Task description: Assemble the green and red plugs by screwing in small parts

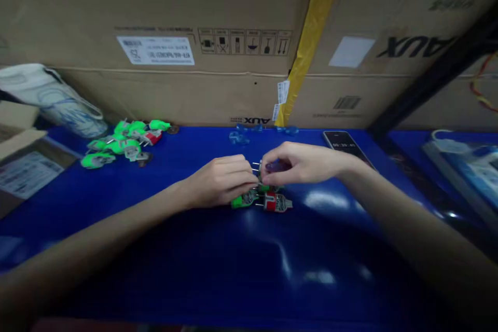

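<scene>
My left hand [223,180] is closed, its fingers curled and their tips meeting my right hand's fingertips; what they hold is hidden. My right hand [298,163] is bent in a pinch at a small part with metal prongs [260,167], mostly covered by the fingers. A dark purplish thing [277,166] shows inside the curl of that hand, too unclear to name. Just below the hands, on the blue table, lie a green-ended pronged piece [244,199] and a red-banded pronged piece [278,202] with a grey body.
Several bright green pronged pieces [126,144] are heaped at the left, near an open carton [29,166] and a pale bottle [58,98]. Clear blue bits [238,137] lie at the back, before large cardboard boxes [175,96]. A phone [344,144] showing a timer rests at the right.
</scene>
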{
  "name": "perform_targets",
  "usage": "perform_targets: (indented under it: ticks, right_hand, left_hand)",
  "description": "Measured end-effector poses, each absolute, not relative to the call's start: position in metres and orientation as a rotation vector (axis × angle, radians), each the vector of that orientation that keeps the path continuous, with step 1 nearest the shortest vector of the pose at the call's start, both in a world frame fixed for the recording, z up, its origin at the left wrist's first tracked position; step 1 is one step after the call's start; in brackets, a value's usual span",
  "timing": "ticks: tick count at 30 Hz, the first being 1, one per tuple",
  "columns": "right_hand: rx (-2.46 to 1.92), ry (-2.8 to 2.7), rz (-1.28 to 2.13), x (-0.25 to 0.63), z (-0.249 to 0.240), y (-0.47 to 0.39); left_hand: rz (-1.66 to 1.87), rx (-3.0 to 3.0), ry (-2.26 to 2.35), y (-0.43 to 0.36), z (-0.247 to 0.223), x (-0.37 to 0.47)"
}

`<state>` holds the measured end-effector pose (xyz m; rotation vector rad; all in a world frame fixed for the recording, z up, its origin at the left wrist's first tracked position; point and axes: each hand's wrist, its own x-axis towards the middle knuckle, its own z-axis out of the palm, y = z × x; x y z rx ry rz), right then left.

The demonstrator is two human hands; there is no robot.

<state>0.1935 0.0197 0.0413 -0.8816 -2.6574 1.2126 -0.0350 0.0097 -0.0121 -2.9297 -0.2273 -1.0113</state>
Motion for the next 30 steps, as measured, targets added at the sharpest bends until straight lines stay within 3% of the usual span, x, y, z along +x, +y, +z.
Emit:
perform_targets:
  ticks: [30]
  right_hand:
    - [-0.832, -2.756, 1.057, 0.1927, 0.0366, 0.0217]
  left_hand:
    - [-0.965, -2.835, -0.231, 0.0113, -0.0133, -0.0362]
